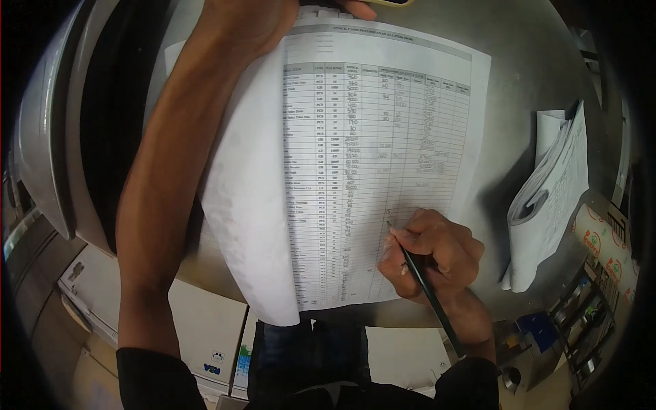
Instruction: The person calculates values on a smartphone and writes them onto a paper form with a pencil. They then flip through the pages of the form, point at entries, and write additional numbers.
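Note:
A printed stock sheet with columns of handwritten figures lies on a metal table. My right hand is closed around a dark pencil, whose tip touches the lower middle of the sheet. Along the left side a white page is folded back over part of the print. My left hand rests at the top of the papers, beside a clip at the upper edge. Only part of it shows; some fingertips appear near a yellow-edged object, and what they hold, if anything, is hidden.
A folded bundle of papers stands on the metal table at the right. A grey and black rounded object is at the left. Below the table edge are white cabinets, a blue item and metal racks.

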`<action>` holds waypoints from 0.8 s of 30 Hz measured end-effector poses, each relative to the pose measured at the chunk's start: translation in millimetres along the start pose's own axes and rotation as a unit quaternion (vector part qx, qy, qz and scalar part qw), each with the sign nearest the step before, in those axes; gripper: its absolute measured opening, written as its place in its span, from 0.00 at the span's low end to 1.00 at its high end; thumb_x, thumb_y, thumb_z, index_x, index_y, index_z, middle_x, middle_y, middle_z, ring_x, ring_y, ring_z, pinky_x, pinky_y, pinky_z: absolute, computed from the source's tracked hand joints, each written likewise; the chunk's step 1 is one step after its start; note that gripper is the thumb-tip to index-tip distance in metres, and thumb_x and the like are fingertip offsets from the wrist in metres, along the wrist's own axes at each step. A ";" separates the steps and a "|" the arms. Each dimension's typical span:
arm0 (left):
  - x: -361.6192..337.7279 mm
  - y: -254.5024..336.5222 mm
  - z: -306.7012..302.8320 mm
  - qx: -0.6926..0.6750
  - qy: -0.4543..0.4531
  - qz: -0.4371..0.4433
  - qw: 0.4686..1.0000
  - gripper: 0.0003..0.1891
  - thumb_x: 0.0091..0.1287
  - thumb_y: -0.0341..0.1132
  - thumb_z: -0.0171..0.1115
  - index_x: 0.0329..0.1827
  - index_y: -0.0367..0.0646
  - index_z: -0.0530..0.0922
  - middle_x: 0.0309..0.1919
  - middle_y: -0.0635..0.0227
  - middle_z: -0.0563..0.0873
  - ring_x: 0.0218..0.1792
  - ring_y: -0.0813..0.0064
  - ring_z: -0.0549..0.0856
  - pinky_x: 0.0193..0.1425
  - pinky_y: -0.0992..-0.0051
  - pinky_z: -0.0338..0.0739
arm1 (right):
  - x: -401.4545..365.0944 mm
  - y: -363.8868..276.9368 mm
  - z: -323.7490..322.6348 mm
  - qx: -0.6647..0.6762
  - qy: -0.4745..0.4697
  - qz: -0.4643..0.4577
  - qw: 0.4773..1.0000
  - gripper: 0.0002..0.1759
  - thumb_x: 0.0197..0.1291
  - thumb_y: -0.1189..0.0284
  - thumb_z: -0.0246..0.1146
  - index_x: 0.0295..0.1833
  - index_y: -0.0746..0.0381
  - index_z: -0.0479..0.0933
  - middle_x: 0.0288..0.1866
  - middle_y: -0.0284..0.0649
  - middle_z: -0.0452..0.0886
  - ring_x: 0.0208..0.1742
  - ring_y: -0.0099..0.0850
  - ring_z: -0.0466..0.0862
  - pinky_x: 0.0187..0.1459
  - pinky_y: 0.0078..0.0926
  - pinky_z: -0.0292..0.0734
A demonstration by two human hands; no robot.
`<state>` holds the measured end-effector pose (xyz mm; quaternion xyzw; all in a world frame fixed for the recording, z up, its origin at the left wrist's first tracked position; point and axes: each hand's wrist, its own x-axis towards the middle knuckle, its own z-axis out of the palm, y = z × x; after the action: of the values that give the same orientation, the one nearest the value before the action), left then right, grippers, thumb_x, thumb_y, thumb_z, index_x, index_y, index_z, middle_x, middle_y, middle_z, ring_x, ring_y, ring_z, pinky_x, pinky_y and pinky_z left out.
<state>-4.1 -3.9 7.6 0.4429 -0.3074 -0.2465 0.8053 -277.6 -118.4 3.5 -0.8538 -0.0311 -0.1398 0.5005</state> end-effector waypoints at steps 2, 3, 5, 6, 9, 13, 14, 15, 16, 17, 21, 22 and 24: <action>-1.8 0.7 1.7 -0.017 0.008 0.003 1.000 0.42 0.72 0.63 0.47 0.66 0.25 0.69 0.41 0.47 0.87 0.35 0.66 0.93 0.23 0.72 0.92 | 0.1 -0.6 0.5 0.001 0.000 0.004 1.000 0.15 0.47 0.87 0.71 0.29 0.64 0.70 0.18 0.39 0.75 0.16 0.26 0.78 0.16 0.22 0.69; -2.4 0.5 2.5 -0.027 0.012 0.003 1.000 0.42 0.72 0.63 0.47 0.66 0.24 0.69 0.41 0.47 0.86 0.35 0.66 0.93 0.23 0.72 0.92 | 0.1 -0.5 0.7 0.001 0.003 0.003 1.000 0.15 0.47 0.87 0.71 0.29 0.63 0.70 0.18 0.39 0.75 0.16 0.26 0.78 0.16 0.21 0.68; -2.2 -0.1 2.6 -0.030 0.013 0.002 0.999 0.43 0.72 0.63 0.47 0.67 0.24 0.69 0.41 0.47 0.86 0.35 0.67 0.93 0.23 0.72 0.92 | 0.4 -0.2 0.6 -0.005 0.010 0.000 1.000 0.15 0.48 0.87 0.71 0.29 0.63 0.69 0.19 0.40 0.76 0.16 0.25 0.78 0.16 0.21 0.68; -1.6 -0.8 1.5 -0.023 0.010 -0.001 1.000 0.43 0.72 0.63 0.47 0.67 0.24 0.68 0.40 0.47 0.86 0.35 0.67 0.93 0.23 0.72 0.92 | 0.0 0.0 1.2 -0.010 0.015 0.000 1.000 0.15 0.48 0.87 0.71 0.29 0.64 0.70 0.19 0.40 0.77 0.16 0.25 0.77 0.16 0.21 0.68; -1.1 -1.8 -1.0 -0.009 0.008 -0.001 1.000 0.42 0.72 0.63 0.48 0.68 0.25 0.68 0.40 0.47 0.86 0.35 0.67 0.93 0.23 0.71 0.92 | -0.2 0.7 1.5 -0.014 0.024 -0.001 1.000 0.14 0.49 0.87 0.72 0.29 0.65 0.71 0.19 0.41 0.77 0.16 0.24 0.77 0.16 0.20 0.68; -0.1 -0.8 0.1 -0.027 -0.004 0.004 1.000 0.42 0.72 0.62 0.49 0.67 0.24 0.68 0.40 0.48 0.86 0.35 0.67 0.93 0.22 0.71 0.92 | -0.2 0.4 0.9 -0.012 0.024 -0.002 1.000 0.13 0.49 0.87 0.71 0.30 0.66 0.72 0.19 0.41 0.78 0.16 0.25 0.78 0.17 0.20 0.70; 0.0 -0.4 0.7 -0.034 -0.006 0.004 0.999 0.42 0.72 0.62 0.49 0.67 0.24 0.68 0.40 0.48 0.86 0.35 0.67 0.93 0.22 0.71 0.92 | -0.3 0.7 1.4 -0.008 0.026 0.000 1.000 0.14 0.49 0.87 0.72 0.30 0.66 0.72 0.20 0.41 0.78 0.17 0.25 0.78 0.17 0.20 0.70; -0.5 0.0 1.5 -0.042 -0.005 0.002 0.999 0.42 0.72 0.62 0.49 0.67 0.24 0.69 0.40 0.48 0.86 0.35 0.67 0.93 0.23 0.71 0.92 | -0.7 1.2 2.0 -0.005 0.028 0.001 1.000 0.14 0.49 0.87 0.72 0.30 0.66 0.72 0.20 0.41 0.78 0.17 0.25 0.78 0.17 0.20 0.70; -0.6 0.0 1.2 -0.036 -0.003 0.000 0.999 0.42 0.72 0.62 0.49 0.66 0.25 0.69 0.40 0.48 0.86 0.35 0.67 0.93 0.23 0.71 0.92 | -0.8 1.6 2.3 -0.001 0.030 0.002 1.000 0.14 0.49 0.88 0.72 0.30 0.66 0.71 0.21 0.42 0.78 0.17 0.25 0.78 0.17 0.20 0.70; -0.8 -0.1 0.9 -0.030 -0.002 -0.002 1.000 0.41 0.72 0.62 0.49 0.66 0.25 0.70 0.40 0.48 0.87 0.35 0.67 0.93 0.23 0.71 0.92 | -0.1 1.5 2.4 -0.005 0.033 -0.005 0.999 0.14 0.49 0.88 0.72 0.30 0.66 0.71 0.21 0.42 0.78 0.17 0.25 0.78 0.17 0.20 0.70; -0.9 -0.4 -0.6 0.007 0.010 -0.013 1.000 0.40 0.73 0.62 0.48 0.65 0.26 0.71 0.39 0.49 0.87 0.35 0.68 0.92 0.23 0.71 0.92 | 3.0 2.0 3.1 -0.023 0.038 -0.025 0.999 0.14 0.49 0.89 0.71 0.30 0.66 0.71 0.23 0.42 0.78 0.18 0.25 0.78 0.16 0.21 0.70; -0.7 0.6 2.1 0.003 0.019 -0.020 1.000 0.40 0.73 0.62 0.47 0.65 0.26 0.71 0.40 0.49 0.87 0.35 0.67 0.92 0.22 0.70 0.92 | 3.1 2.2 2.7 -0.027 0.035 -0.028 0.999 0.14 0.49 0.89 0.71 0.31 0.66 0.71 0.23 0.42 0.78 0.18 0.26 0.78 0.16 0.22 0.70; -0.5 3.9 8.8 -0.010 0.040 -0.038 0.998 0.40 0.74 0.61 0.47 0.65 0.25 0.71 0.40 0.49 0.87 0.35 0.67 0.92 0.22 0.70 0.92 | 3.0 1.4 1.3 -0.030 0.020 -0.022 0.999 0.14 0.49 0.89 0.71 0.31 0.66 0.72 0.23 0.42 0.77 0.18 0.26 0.78 0.16 0.22 0.70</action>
<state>-10.3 -6.6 14.5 0.4559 -0.2554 -0.2618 0.8114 -274.1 -118.3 2.6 -0.8644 -0.0358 -0.1689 0.4723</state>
